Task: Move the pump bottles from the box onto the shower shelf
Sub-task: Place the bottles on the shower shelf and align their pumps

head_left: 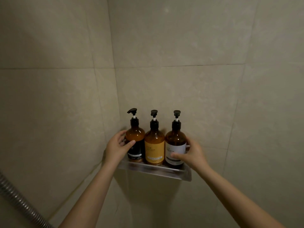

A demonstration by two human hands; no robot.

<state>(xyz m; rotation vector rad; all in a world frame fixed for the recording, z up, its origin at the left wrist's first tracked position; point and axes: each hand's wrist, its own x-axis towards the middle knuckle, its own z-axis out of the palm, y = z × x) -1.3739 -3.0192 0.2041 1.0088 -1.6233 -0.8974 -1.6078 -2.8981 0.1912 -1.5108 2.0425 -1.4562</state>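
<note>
At the far lower left, a ribbed metal shower hose is running diagonally along the tiled wall. The left hand is reaching up and wrapping around the black-labelled pump bottle, thumb lying across its front and fingers curling behind its left side. Just beside it, the yellow-labelled pump bottle is standing upright in the middle, touched by neither hand. The right hand is gripping the white-labelled pump bottle, thumb pressing on the label and fingers going round its right side. All three amber bottles are sitting in a row on the clear corner shower shelf, pump heads pointing up, close against one another.
</note>
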